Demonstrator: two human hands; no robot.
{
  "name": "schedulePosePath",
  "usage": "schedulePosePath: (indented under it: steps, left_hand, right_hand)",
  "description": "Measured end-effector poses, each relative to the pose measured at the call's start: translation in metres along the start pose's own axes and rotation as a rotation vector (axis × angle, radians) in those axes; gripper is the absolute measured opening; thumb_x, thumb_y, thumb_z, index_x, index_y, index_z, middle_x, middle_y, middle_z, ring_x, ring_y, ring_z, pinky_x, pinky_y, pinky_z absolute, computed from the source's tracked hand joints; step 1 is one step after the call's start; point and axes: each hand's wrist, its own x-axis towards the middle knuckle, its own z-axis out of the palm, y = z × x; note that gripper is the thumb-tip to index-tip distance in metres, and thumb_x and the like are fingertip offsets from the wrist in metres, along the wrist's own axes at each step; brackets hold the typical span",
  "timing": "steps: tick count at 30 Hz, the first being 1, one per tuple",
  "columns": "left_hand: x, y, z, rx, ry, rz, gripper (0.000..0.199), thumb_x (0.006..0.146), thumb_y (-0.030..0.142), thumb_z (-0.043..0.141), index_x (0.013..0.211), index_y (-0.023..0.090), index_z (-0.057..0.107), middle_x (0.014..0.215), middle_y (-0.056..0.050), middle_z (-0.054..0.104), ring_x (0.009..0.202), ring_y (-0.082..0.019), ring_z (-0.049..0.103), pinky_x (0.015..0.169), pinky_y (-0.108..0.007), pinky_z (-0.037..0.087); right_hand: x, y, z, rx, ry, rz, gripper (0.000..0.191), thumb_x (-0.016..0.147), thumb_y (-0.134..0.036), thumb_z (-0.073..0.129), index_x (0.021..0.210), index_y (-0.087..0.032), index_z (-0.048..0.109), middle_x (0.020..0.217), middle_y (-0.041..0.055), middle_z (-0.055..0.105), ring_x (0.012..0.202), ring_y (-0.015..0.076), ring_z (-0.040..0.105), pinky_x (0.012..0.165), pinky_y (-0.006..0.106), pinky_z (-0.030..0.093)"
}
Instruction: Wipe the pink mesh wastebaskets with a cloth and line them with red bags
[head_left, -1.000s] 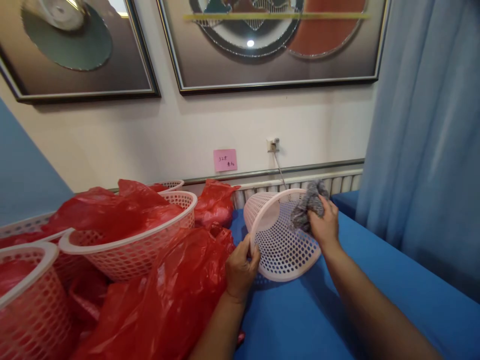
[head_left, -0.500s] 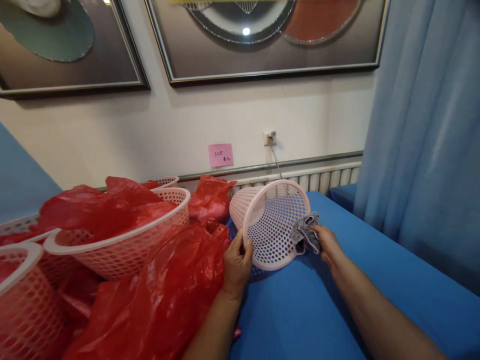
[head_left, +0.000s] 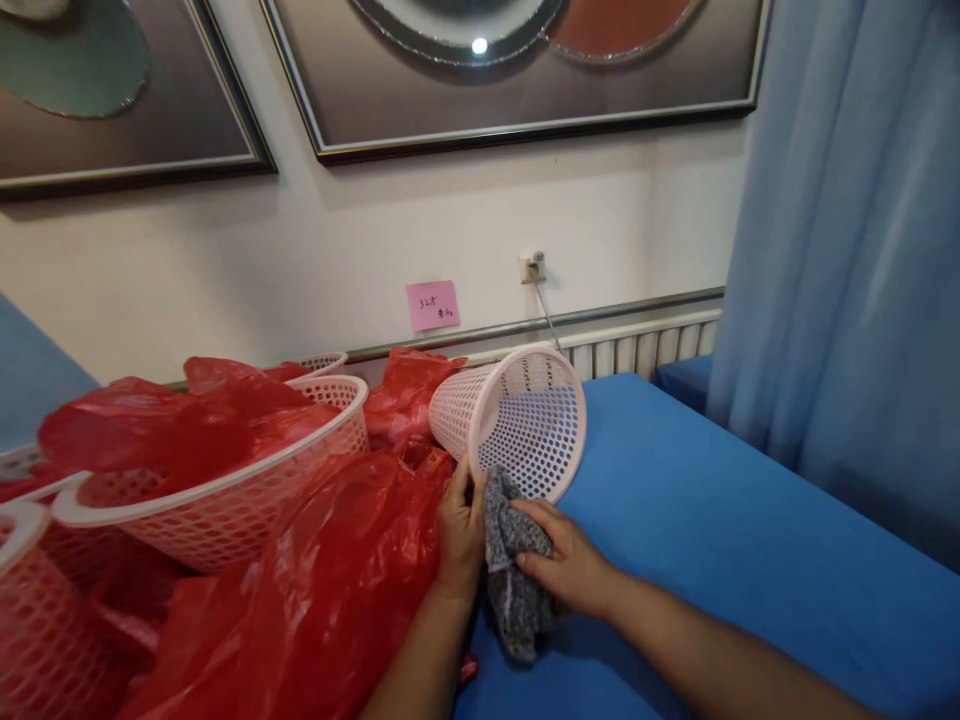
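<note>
A pale pink perforated plastic basket (head_left: 452,405) lies on its side on a blue-covered surface, its round mouth facing me. My left hand (head_left: 459,530) is closed on the lower left part of its rim, thumb in front. In my right hand (head_left: 570,560) is a bunched grey cloth (head_left: 517,575) with a pale edge strip. The cloth's upper end touches the basket's lower rim, close beside my left fingers, while its lower end hangs down. Crumpled red plastic bags (head_left: 337,570) lie just left of my left forearm.
More pink baskets (head_left: 217,520) with red plastic in them crowd the left side. The blue surface (head_left: 720,540) stretches to the right toward a blue curtain (head_left: 847,270). Behind are a radiator (head_left: 637,355), a pipe and a wall socket (head_left: 532,268) with a plug.
My right hand and the cloth have moved left and down along the rim, from its right side to beside my left hand. The left hand still holds the rim. The view has shifted slightly.
</note>
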Motion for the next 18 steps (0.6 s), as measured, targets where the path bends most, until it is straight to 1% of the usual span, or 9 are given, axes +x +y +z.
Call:
schedulePosePath:
  steps: [3, 5, 7, 8, 10, 12, 14, 16, 18]
  left_hand:
    - [-0.001, -0.002, 0.000, -0.009, 0.013, -0.027, 0.052, 0.098, 0.050, 0.057, 0.140, 0.020, 0.061, 0.138, -0.009, 0.067, 0.126, -0.026, 0.064, 0.105, -0.038, 0.052]
    - [-0.001, -0.003, -0.001, 0.027, 0.049, -0.035, 0.054, 0.097, 0.053, 0.056, 0.140, 0.019, 0.062, 0.136, -0.009, 0.069, 0.120, -0.025, 0.066, 0.098, -0.035, 0.055]
    - [-0.001, -0.002, -0.003, 0.046, 0.047, -0.065, 0.058, 0.098, 0.056, 0.053, 0.142, 0.019, 0.060, 0.128, -0.010, 0.073, 0.103, -0.023, 0.072, 0.083, -0.032, 0.059]
    - [-0.001, -0.002, -0.003, 0.048, 0.038, -0.074, 0.059, 0.099, 0.057, 0.051, 0.143, 0.018, 0.059, 0.125, -0.010, 0.074, 0.097, -0.022, 0.073, 0.078, -0.031, 0.060]
    - [-0.001, 0.001, -0.004, 0.047, 0.024, -0.048, 0.058, 0.099, 0.056, 0.050, 0.142, 0.018, 0.060, 0.129, -0.011, 0.072, 0.105, -0.023, 0.071, 0.086, -0.034, 0.059]
    - [-0.001, 0.003, -0.004, 0.043, 0.015, 0.011, 0.054, 0.099, 0.053, 0.051, 0.140, 0.019, 0.063, 0.138, -0.010, 0.068, 0.124, -0.026, 0.064, 0.103, -0.038, 0.053]
    - [-0.002, 0.005, -0.004, 0.037, -0.004, 0.050, 0.052, 0.099, 0.051, 0.052, 0.138, 0.020, 0.064, 0.142, -0.009, 0.065, 0.133, -0.026, 0.058, 0.112, -0.040, 0.047]
    - [-0.002, 0.005, -0.006, 0.033, -0.021, 0.048, 0.053, 0.099, 0.051, 0.051, 0.139, 0.019, 0.063, 0.135, -0.010, 0.069, 0.124, -0.027, 0.064, 0.105, -0.040, 0.051]
    - [-0.003, 0.003, -0.008, 0.017, -0.034, 0.024, 0.057, 0.100, 0.053, 0.047, 0.141, 0.017, 0.061, 0.115, -0.010, 0.076, 0.099, -0.023, 0.070, 0.087, -0.036, 0.057]
  right_hand:
    - [0.003, 0.006, -0.012, -0.068, -0.085, -0.059, 0.064, 0.073, -0.012, 0.062, 0.133, -0.032, 0.064, 0.141, 0.0052, 0.059, 0.126, 0.0234, 0.062, 0.109, 0.039, 0.051]
    - [0.005, 0.019, -0.020, -0.191, -0.143, -0.023, 0.061, 0.072, -0.008, 0.059, 0.127, -0.031, 0.068, 0.133, 0.0054, 0.063, 0.116, 0.0205, 0.066, 0.103, 0.035, 0.054]
    - [0.008, 0.034, -0.026, -0.322, -0.111, 0.083, 0.055, 0.069, -0.006, 0.059, 0.116, -0.029, 0.073, 0.117, 0.0041, 0.069, 0.102, 0.0193, 0.070, 0.094, 0.032, 0.057]
    - [0.009, 0.040, -0.029, -0.368, -0.066, 0.136, 0.052, 0.069, -0.006, 0.060, 0.114, -0.028, 0.074, 0.113, 0.0041, 0.070, 0.098, 0.0196, 0.071, 0.092, 0.033, 0.057]
    - [0.015, 0.047, -0.038, -0.409, 0.048, 0.195, 0.051, 0.074, -0.010, 0.060, 0.121, -0.026, 0.070, 0.118, 0.0065, 0.068, 0.104, 0.0218, 0.069, 0.094, 0.036, 0.056]
    - [0.027, 0.042, -0.052, -0.383, 0.209, 0.156, 0.055, 0.082, -0.017, 0.058, 0.137, -0.023, 0.059, 0.134, 0.0105, 0.061, 0.120, 0.0248, 0.063, 0.105, 0.041, 0.051]
    - [0.047, 0.028, -0.070, -0.348, 0.413, 0.081, 0.061, 0.086, -0.024, 0.057, 0.147, -0.022, 0.049, 0.143, 0.0125, 0.053, 0.132, 0.0273, 0.054, 0.112, 0.047, 0.045]
    - [0.073, 0.008, -0.090, -0.347, 0.561, 0.010, 0.062, 0.088, -0.026, 0.058, 0.149, -0.023, 0.048, 0.149, 0.0131, 0.047, 0.138, 0.0299, 0.049, 0.116, 0.052, 0.042]
    - [0.101, -0.012, -0.105, -0.388, 0.575, -0.059, 0.061, 0.087, -0.023, 0.058, 0.148, -0.026, 0.050, 0.158, 0.0117, 0.037, 0.142, 0.0306, 0.044, 0.117, 0.053, 0.039]
